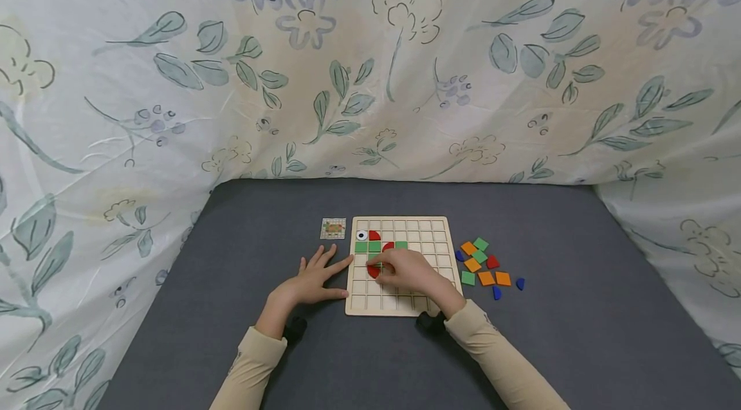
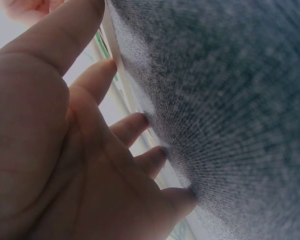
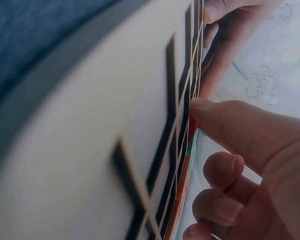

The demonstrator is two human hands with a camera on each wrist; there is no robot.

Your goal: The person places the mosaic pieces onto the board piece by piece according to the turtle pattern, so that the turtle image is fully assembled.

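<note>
Head view: the wooden grid board [image 1: 399,265] lies on the grey table [image 1: 260,345]. The left hand [image 1: 312,281] rests flat, fingers spread, its index fingertip touching the board's left edge. The right hand [image 1: 405,270] lies over the board, fingers on a red piece [image 1: 373,271] below the green squares [image 1: 367,246]. Loose coloured pieces [image 1: 483,263] lie just right of the board; a small pattern card [image 1: 332,228] lies at its upper left.

Left wrist view: left-hand fingers [image 2: 135,125] press straight against the cloth.

Right wrist view: the right fingertip [image 3: 202,107] presses the red piece [image 3: 191,127], apparently without pinching; blur obscures detail.
</note>
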